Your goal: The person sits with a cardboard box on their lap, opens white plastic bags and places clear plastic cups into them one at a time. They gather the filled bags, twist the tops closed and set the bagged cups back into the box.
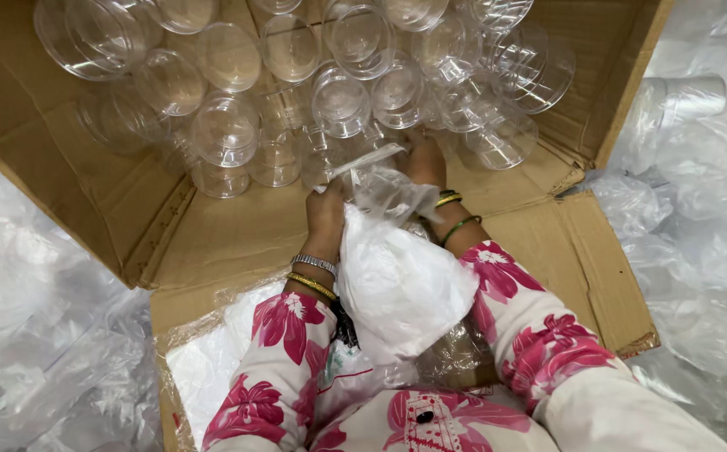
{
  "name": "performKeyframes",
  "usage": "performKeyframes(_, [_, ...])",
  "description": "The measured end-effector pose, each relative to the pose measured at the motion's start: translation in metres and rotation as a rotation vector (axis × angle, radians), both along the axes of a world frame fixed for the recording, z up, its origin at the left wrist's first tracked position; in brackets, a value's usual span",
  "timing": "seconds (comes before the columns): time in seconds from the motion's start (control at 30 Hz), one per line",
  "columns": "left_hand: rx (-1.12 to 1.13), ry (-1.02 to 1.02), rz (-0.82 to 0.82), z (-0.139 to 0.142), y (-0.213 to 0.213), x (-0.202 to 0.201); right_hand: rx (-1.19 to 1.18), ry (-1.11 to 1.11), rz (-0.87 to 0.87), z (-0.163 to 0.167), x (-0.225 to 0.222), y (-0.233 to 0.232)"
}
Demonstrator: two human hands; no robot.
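A large cardboard box (213, 226) lies on its side in front of me, holding several clear round plastic containers (342, 100) stacked at its back. My left hand (326, 213) grips the top of a translucent white plastic bag (401, 285) that hangs between my forearms. My right hand (426, 163) reaches just past the bag's crumpled mouth, among the nearest clear containers; its fingers are partly hidden by the plastic, so whether it holds one I cannot tell. Both wrists wear bangles, and the sleeves are white with pink flowers.
Heaps of clear plastic bags (45, 335) lie left of the box and more plastic bags (698, 234) on the right, one holding stacked containers. The box's lower flap (598, 268) juts out at right. A white sheet (204, 368) covers the flap beneath my arms.
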State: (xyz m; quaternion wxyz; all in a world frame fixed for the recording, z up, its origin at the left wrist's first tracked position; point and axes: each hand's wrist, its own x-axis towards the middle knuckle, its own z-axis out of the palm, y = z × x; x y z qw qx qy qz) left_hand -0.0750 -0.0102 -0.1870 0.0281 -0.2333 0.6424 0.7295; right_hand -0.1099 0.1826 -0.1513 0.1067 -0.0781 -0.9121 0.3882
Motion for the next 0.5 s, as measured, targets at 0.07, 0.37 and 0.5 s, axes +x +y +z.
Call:
performKeyframes(0.07, [-0.047,-0.08,-0.035,-0.002,0.001,0.0,0.128,0.186,0.066,-0.008,-0.001,0.001])
performKeyframes(0.37, [0.057,-0.11,-0.159,-0.004,0.007,0.0,-0.485,0.007,0.228,-0.017,0.0,0.007])
performKeyframes(0.5, [0.047,-0.079,-0.029,0.003,0.006,-0.001,-0.935,-0.038,0.349,-0.017,0.013,0.015])
